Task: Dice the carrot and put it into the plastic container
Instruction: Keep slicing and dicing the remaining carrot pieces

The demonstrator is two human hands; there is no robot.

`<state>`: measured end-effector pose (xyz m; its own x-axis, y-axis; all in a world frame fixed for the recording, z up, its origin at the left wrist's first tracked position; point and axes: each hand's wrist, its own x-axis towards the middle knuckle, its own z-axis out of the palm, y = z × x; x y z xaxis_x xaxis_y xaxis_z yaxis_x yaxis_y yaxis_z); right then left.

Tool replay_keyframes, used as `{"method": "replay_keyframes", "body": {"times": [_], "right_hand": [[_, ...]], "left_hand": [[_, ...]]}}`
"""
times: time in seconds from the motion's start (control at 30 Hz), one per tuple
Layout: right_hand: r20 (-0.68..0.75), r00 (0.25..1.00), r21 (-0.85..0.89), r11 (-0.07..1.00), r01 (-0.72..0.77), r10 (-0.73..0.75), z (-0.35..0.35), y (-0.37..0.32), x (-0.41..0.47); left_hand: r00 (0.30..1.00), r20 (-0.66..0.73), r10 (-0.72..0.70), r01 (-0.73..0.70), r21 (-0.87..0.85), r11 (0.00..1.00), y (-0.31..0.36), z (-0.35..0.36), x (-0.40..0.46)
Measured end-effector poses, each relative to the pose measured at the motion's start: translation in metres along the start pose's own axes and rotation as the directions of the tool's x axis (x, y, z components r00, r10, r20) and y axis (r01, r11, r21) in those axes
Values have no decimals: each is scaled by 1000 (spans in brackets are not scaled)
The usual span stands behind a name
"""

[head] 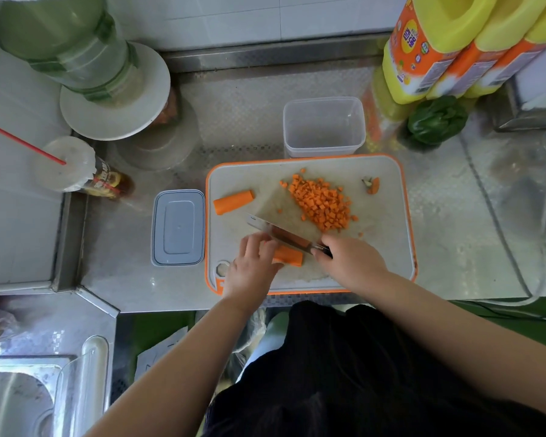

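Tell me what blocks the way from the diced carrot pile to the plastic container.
Nothing visible does. The diced carrot pile lies on the cutting board, and the plastic container stands open just beyond the board's far edge. Its lid lies off to the board's left.

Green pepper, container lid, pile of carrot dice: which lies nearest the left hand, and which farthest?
From the left hand:
1. Container lid, just off the board's left edge.
2. Pile of carrot dice, mid-board, to the right.
3. Green pepper, far right, by the yellow bottles.

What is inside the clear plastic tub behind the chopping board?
Nothing shows inside the plastic tub; its bottom looks bare. The diced carrot lies heaped on the chopping board.
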<state>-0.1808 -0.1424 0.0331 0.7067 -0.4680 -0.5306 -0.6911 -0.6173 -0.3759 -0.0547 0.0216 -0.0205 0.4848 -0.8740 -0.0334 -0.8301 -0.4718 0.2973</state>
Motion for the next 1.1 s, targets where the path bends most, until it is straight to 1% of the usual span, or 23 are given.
{"method": "replay_keyframes", "body": {"times": [0.1,0.2,0.27,0.33,0.43,0.53,0.67,0.77,0.93,1.03,1.1], "right_hand": [[50,998,-55,998,24,-22,2,-4,-3],[78,997,-68,998,14,-9,6,-8,-5],[80,997,-70,998,3,2,6,-8,-4],[80,997,-88,996,1,6,7,-7,-3],[87,996,-113,993,27,-17,9,-7,-3],[90,994,-141,987,76,-64,9,-9,-4],[33,992,-161,979,126,-123,6,-12,-12],[45,989,-195,970,146,-140,7,-15,-18],[56,997,-276,959,69,-55,9,-20,-20],[91,996,-272,961,42,-18,4,-30,-20],[120,993,-276,960,50,-17,3,-32,-16]], "left_hand": [[993,-114,-7,3,-32,999,-1,13,-8],[987,-158,-14,2,-71,997,-2,22,-11],[985,-174,8,-23,-84,996,-3,22,-11],[982,-176,68,-83,-78,994,-5,21,-11],[974,-174,146,-150,-6,989,-5,21,-11],[973,-163,161,-166,-20,986,-4,23,-12],[976,-153,152,-159,-36,987,-7,26,-13],[973,-178,148,-157,-37,987,-7,25,-10],[972,-226,63,-84,-85,993,0,28,-7],[968,-248,43,-77,-132,988,1,30,-7],[969,-243,39,-77,-150,986,1,33,-8]]}}
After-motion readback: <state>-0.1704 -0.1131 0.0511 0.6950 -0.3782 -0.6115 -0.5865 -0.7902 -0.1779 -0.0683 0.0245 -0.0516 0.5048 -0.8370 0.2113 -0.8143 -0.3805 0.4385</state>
